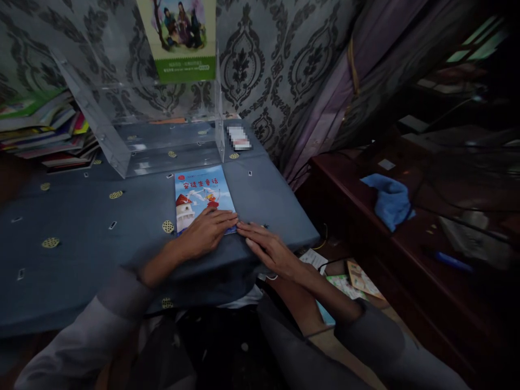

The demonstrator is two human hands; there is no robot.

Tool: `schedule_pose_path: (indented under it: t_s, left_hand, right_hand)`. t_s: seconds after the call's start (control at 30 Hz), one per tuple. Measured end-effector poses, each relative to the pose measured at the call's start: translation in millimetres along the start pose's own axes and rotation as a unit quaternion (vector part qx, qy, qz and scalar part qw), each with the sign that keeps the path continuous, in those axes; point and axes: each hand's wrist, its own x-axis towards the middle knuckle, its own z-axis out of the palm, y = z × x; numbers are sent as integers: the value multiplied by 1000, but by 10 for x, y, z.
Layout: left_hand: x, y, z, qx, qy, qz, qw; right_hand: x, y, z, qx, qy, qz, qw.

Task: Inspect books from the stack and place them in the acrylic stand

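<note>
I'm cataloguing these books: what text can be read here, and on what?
"安徒生童话", in red on the blue storybook; its smaller print is unreadable.
Green-banded picture: lettering too small to read.
Pixelated item: obscured.
Stacked books, floor booklets: too blurred to read.

Blue bk (201, 187) pt. hidden under L hand (208, 230); bk stack (44, 127) cut @ L edge; wht item (239, 138) blurred.

A thin blue book (196, 193) with red title characters and a red-roofed white tower on its cover lies closed, flat and face up, title end away, near the blue-grey table's (140, 216) front edge.
</note>
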Motion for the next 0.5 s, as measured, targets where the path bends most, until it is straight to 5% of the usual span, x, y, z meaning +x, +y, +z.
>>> schedule_pose_path:
  t_s: [0.5]
  left_hand:
    - [-250, 544, 291, 159, 15, -85, 984]
  right_hand:
    - [-124, 93, 170, -44, 78, -54, 995]
